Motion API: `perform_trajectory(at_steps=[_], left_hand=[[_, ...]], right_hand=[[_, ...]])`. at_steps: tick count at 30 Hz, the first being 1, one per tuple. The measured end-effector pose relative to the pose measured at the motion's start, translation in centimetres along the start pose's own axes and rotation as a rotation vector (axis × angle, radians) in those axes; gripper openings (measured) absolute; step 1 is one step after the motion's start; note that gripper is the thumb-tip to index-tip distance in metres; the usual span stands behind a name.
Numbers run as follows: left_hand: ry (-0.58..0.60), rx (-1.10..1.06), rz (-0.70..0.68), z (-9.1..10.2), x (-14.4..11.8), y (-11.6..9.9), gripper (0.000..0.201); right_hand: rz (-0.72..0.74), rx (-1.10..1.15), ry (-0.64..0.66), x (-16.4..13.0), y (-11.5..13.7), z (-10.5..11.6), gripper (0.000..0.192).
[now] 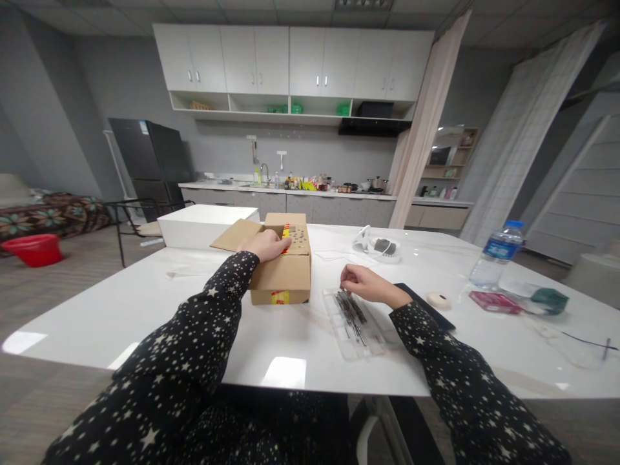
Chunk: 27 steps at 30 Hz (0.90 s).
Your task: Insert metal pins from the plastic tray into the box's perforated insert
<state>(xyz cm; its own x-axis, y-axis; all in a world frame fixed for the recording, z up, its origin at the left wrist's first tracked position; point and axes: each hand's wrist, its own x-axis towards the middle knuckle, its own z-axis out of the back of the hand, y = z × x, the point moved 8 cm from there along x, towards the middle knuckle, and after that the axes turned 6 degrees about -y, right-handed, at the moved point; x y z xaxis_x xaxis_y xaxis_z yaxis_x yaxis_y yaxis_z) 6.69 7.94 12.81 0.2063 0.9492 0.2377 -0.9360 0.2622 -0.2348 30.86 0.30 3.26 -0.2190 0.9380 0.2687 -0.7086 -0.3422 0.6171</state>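
Glossy white worktop point(184, 323) runs across the foreground, its front edge catching bright reflections. Nearest on it lies a clear plastic tray point(339, 342) with a loose bundle of thin metal rods point(352, 310), some of them lying askew. The right hand point(367, 284) hangs over their far ends, its grip drawn in with the fingertips close together; whether a rod is pinched there I cannot tell. Beneath that wrist sits a dark flat slab point(431, 311), with a small pale rounded case point(438, 299) just beside it.

A little farther off, left of the tray, stands a cardboard box point(281, 274) with one flap spread out to the left. The left hand point(265, 246) rests over its top, thumb by the red and yellow tape; the other fingers are mostly hidden, so I cannot tell how firm that grip is or whether it has hold of anything inside. Dark spots dot the top, holes or small pieces, too small to say.

Judging by this, work is under way: the box is open, yet the rods remain in the tray, unsorted.

Behind the cardboard box are a white box point(208, 226) and, to the right, a white appliance point(380, 247). Farthest back, wall cabinets point(290, 61) hang above a crowded kitchen run.
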Motion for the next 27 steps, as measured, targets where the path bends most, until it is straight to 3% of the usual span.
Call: perform_trajectory(at_steps=[5, 10, 14, 18, 27], left_hand=[[0.01, 0.001, 0.003, 0.0, -0.1, 0.0, 0.064], [0.012, -0.003, 0.005, 0.0, -0.1, 0.0, 0.063], [0.011, -0.001, 0.0, 0.0, -0.1, -0.1, 0.063], [0.006, 0.005, 0.005, 0.1, 0.0, 0.0, 0.062], [-0.001, -0.003, 0.008, 0.2, -0.1, 0.2, 0.062]], right_hand=[[0.003, -0.068, -0.022, 0.1, -0.2, 0.4, 0.019], [0.025, -0.089, -0.143, 0.0, 0.3, 1.4, 0.041], [0.077, -0.086, -0.203, 0.1, 0.8, 1.7, 0.024], [0.09, -0.035, -0.285, 0.2, 1.1, 2.2, 0.021], [-0.147, 0.355, -0.278, 0.6, -0.6, 2.0, 0.031]])
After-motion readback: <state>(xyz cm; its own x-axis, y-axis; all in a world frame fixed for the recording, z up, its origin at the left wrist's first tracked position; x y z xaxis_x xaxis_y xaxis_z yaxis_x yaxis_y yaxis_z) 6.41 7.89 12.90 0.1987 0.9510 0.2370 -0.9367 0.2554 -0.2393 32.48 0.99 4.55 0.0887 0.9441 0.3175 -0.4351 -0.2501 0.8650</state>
